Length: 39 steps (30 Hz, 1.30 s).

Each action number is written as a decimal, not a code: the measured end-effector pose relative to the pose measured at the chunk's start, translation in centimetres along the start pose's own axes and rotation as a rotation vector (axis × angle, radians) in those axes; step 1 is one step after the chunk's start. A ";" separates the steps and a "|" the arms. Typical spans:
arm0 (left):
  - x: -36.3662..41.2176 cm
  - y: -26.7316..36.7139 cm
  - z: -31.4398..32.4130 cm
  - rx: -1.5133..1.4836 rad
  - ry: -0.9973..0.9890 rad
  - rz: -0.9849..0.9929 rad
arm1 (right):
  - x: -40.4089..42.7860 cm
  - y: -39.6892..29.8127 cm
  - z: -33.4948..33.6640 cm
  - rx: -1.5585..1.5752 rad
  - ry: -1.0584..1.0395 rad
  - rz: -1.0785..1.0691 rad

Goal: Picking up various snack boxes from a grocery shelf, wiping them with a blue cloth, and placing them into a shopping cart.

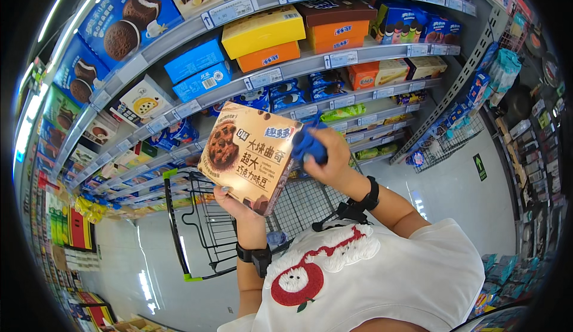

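My left hand grips a tan cardboard box of chocolate chip cookies by its lower edge. The box is tilted, its printed front turned up towards me. In my right hand is a bunched blue cloth, pressed against the right-hand edge of the box. Below both hands stands a wire shopping cart with a green-ended handle. A clear plastic item, too small to name surely, lies in the cart.
Ahead rises a shelf rack with price tags, holding yellow and orange boxes, blue boxes and blue biscuit packs. A wire basket hangs at the rack's right end. Frying pans hang farther right. Grey floor shows left.
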<state>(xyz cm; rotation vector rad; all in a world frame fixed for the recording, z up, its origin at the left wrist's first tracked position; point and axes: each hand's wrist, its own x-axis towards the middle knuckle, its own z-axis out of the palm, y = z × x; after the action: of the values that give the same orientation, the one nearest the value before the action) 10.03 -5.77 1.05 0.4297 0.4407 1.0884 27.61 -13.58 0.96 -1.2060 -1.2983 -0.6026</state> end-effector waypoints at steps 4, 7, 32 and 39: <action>-1.4 -0.4 -1.2 -0.053 -0.200 -0.236 | 1.4 1.0 -0.7 0.354 0.132 0.477; -2.7 -0.5 -4.1 -0.112 -0.388 -0.410 | 1.7 1.0 -2.0 0.925 0.068 0.973; 2.4 -0.7 -6.6 -0.155 -0.137 -0.203 | 1.9 1.1 -3.0 0.508 -0.474 0.369; 2.5 -0.1 -7.3 -0.246 -0.386 -0.245 | -0.5 1.8 -1.5 0.585 -0.409 0.812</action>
<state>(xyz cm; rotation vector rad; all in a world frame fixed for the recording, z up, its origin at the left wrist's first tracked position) 7.19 -2.67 -5.47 0.3464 0.0140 0.7853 29.66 -14.49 0.15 -1.2433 -1.0615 0.5999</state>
